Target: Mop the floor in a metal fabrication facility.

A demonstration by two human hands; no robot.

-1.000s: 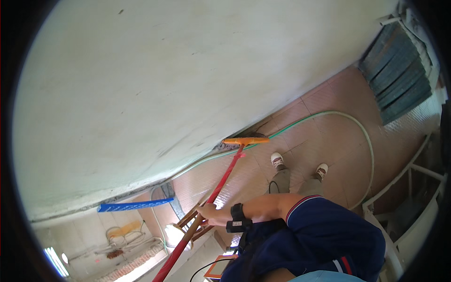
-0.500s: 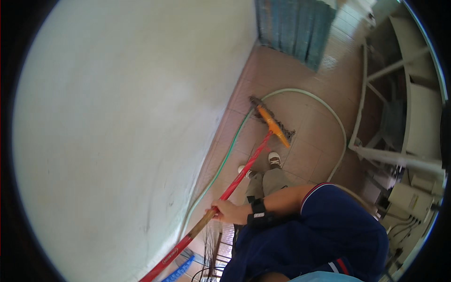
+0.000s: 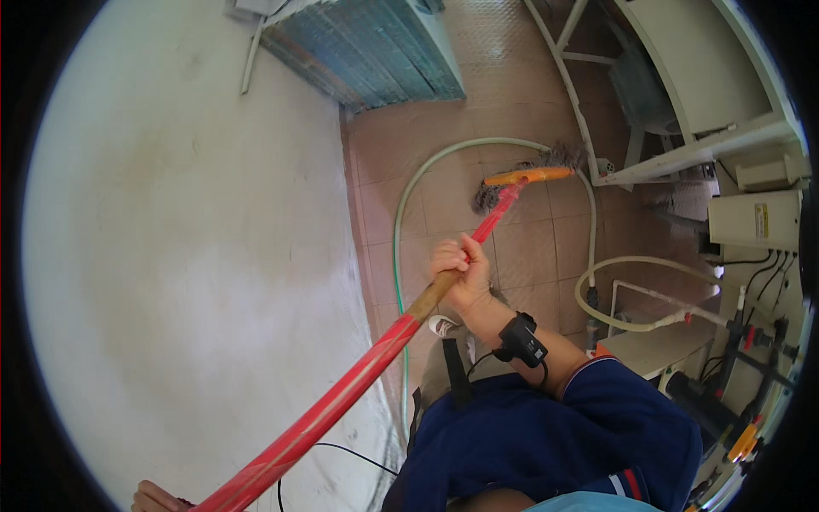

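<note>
A mop (image 3: 341, 389) with a red handle, worn to bare brown partway along, runs slantwise across the head view. Its orange bar (image 3: 529, 175) carries a grey shaggy pad, which lies on the tiled floor across a hose (image 3: 401, 230). My right hand (image 3: 461, 271) is wrapped round the handle at the bare stretch, thumb toward the mop head. Down at the lower left rim, my left hand (image 3: 156, 497) shows only in part, its fingers curled at the handle's near end.
Along the left stands a stained white wall (image 3: 196, 256). A corrugated blue-grey panel (image 3: 367, 55) juts out ahead. White frame shelving (image 3: 648, 166), a pale box with cables (image 3: 755, 218) and pipes with a looped hose (image 3: 636, 259) fill the right side. My shoe (image 3: 442, 325) is below the handle.
The mop head has swung rightward over the floor, and my right hand has moved forward and up with the handle. My left hand has come into view at the lower left.
</note>
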